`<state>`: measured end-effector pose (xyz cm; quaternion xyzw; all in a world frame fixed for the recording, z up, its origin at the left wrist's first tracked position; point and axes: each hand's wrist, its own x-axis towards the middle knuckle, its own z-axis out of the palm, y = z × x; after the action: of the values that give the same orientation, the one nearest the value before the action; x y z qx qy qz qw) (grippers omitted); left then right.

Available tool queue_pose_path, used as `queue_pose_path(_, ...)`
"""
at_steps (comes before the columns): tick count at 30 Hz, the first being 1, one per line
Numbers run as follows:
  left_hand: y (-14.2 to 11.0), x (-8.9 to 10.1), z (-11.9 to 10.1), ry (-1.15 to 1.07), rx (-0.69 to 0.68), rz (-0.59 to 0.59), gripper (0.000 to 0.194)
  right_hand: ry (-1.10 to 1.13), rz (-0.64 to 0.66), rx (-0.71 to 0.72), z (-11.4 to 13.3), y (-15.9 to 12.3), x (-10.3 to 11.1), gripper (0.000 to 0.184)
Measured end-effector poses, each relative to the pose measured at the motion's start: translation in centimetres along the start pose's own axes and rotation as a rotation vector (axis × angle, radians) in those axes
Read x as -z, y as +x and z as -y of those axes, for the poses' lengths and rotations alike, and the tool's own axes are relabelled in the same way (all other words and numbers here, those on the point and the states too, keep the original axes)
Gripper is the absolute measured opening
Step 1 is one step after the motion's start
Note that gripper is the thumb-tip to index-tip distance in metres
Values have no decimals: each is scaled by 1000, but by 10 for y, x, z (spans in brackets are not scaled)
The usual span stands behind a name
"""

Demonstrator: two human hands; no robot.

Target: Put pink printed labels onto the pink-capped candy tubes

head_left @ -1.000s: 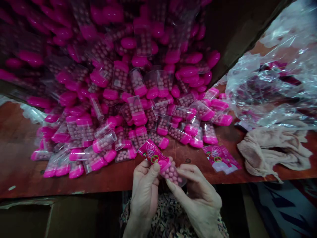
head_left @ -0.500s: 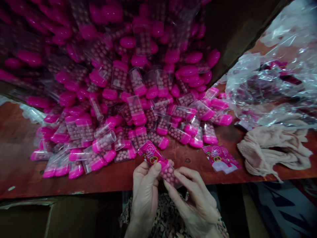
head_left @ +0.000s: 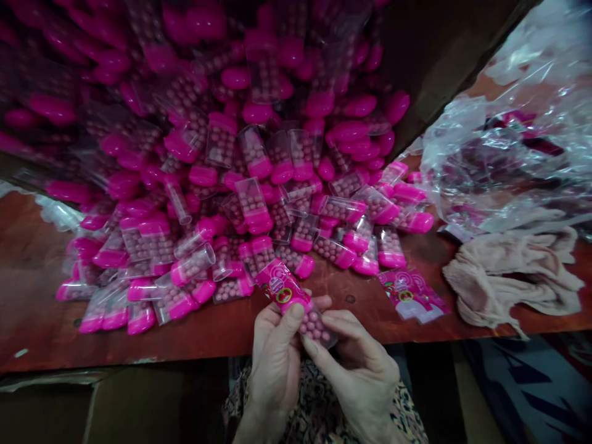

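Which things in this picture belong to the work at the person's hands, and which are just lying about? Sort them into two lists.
In use: left hand, right hand, pink-capped tube, pile of tubes, printed labels.
Lying about: crumpled plastic bag, beige cloth.

Two hands (head_left: 319,370), one labelled tube (head_left: 289,296), one cloth (head_left: 511,277), one plastic bag (head_left: 504,166)

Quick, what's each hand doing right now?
Left hand: closed, holding the labelled clear tube of pink candy balls.
Right hand: closed, pinching the tube's lower end.
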<state>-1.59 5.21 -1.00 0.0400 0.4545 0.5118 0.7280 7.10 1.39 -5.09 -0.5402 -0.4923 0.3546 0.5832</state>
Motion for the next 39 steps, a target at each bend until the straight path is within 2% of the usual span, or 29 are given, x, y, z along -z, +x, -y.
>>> queue_pose_path(7, -1, -3, 8, 31, 0, -39, 10, -144, -53, 145, -1, -6, 2, 42)
queue_pose_path(9, -1, -4, 9, 45, -14, -40, 11, -100, -51, 75, 0, -5, 3, 39)
queue_pose_path(13, -1, -2, 6, 70, -76, -9, 15, 142, -66, -193, 3, 5, 3, 28)
queue_pose_path(17, -1, 1, 5, 154, -144, -45, 15, 349, -57, -294, 6, 12, -1, 26)
queue_pose_path(20, -3, 2, 9, 200, -135, -51, 16, 274, -90, -244, 6, 6, -2, 29)
queue_pose_path(25, -8, 1, 11, 169, -31, 39, 18, 80, -160, -77, 7, -4, 2, 35)
queue_pose_path(28, -7, 1, 8, 161, -51, 50, 18, 114, -145, -118, 10, 2, 2, 32)
queue_pose_path(33, -5, 3, 7, 168, -155, -33, 16, 155, -87, -159, 8, 6, -1, 28)
queue_pose_path(36, -6, 2, 9, 142, -121, -48, 14, 58, -89, -134, 3, -2, -2, 28)
queue_pose_path(39, -7, 1, 10, 97, -56, -9, 11, 5, -109, -90, 1, -6, -1, 31)
